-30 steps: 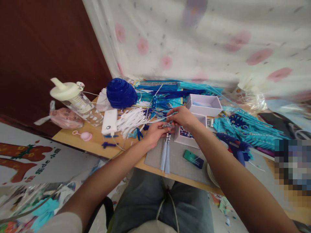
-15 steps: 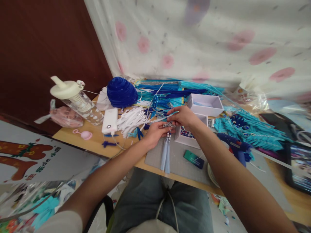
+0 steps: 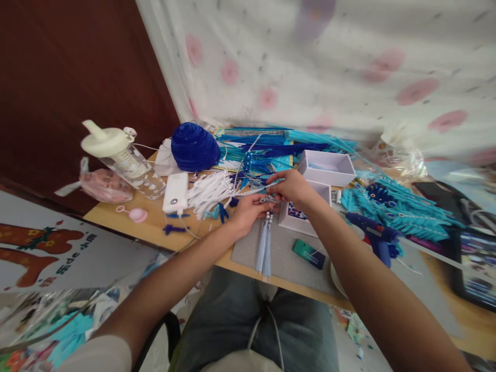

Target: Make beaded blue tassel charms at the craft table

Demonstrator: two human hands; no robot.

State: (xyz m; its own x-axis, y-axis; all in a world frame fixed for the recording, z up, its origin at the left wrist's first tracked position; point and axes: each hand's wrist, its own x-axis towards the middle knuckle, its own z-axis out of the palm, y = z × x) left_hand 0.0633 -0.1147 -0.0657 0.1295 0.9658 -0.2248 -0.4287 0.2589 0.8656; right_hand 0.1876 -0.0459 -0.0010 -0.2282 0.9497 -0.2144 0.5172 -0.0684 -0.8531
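Between my two hands, above the grey mat [image 3: 248,249], is a silvery tassel pendant [image 3: 265,243] with pearl-like beads and pale blue tassels hanging toward the table's front edge. My left hand [image 3: 248,213] is closed on its ornate metal top from the left. From the right, my right hand [image 3: 290,187] pinches the same metal piece; its fingertips partly cover it. Just beyond my fingers lie white bead-tipped strips [image 3: 211,194] and blue stems. A white box [image 3: 306,226] holding dark blue and red beads sits under my right wrist.
A blue glue gun [image 3: 375,235] and turquoise feather-like pieces [image 3: 403,206] lie to the right, near a phone [image 3: 478,268]. On the left stand a power bank [image 3: 175,192], a dark blue wound cone [image 3: 195,147] and a tilted bottle [image 3: 127,163]. A green card [image 3: 309,253] lies on the mat.
Both hands stay nearly still on the pendant. The view has shifted only very slightly.
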